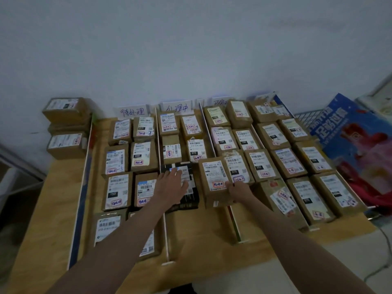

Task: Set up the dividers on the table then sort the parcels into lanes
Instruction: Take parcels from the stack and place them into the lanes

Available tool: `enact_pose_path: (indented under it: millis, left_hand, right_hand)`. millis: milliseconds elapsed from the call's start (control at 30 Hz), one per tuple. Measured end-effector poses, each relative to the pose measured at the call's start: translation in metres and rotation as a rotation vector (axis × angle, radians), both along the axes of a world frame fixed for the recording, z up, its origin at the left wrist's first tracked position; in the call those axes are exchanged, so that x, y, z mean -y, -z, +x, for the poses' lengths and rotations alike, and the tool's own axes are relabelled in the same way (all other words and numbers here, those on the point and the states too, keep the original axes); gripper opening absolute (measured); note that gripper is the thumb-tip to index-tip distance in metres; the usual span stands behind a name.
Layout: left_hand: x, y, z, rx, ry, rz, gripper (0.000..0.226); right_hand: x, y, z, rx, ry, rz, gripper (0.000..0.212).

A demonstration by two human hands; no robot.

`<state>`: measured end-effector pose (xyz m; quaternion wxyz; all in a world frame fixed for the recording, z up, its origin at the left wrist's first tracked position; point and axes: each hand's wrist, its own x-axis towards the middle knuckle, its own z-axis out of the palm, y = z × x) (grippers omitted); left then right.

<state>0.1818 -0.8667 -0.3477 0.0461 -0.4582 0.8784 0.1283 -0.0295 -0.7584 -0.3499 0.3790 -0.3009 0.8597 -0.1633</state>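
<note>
A wooden table (53, 209) carries several brown parcels in lanes split by thin white dividers (166, 234). Handwritten lane signs (132, 112) stand at the back edge. My left hand (172, 185) lies flat with straight fingers on a black parcel (187, 197) in the middle lane. My right hand (238, 190) grips the near right corner of a brown parcel (214, 179) with a red-marked label, tilted over the divider between the middle and right lanes. Another divider (235, 225) runs just below that parcel.
Three brown parcels (66, 126) are stacked at the table's far left, outside the leftmost divider (81, 196). A blue and red bag (358, 145) leans at the right beside a wire rack (307, 115). The white wall stands right behind the table.
</note>
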Motion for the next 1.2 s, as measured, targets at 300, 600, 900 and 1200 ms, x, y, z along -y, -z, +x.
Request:
enact_pose_path:
  millis: [300, 600, 900, 1200]
  left_hand:
    - [0.032, 0.031, -0.005, -0.023, -0.042, 0.057, 0.05]
    - [0.044, 0.044, 0.01, -0.053, -0.074, 0.047, 0.05]
    - [0.04, 0.027, 0.025, -0.092, -0.102, 0.04, 0.049]
    - [0.016, -0.033, 0.111, -0.037, -0.236, -0.107, 0.045]
  right_hand:
    - [0.043, 0.03, -0.001, -0.028, -0.076, 0.051, 0.039]
    - [0.059, 0.048, 0.0, -0.114, -0.164, 0.117, 0.03]
    - [0.058, 0.034, 0.008, -0.193, -0.208, 0.067, 0.024]
    - [0.07, -0.037, 0.064, -0.421, -0.303, -0.262, 0.023]
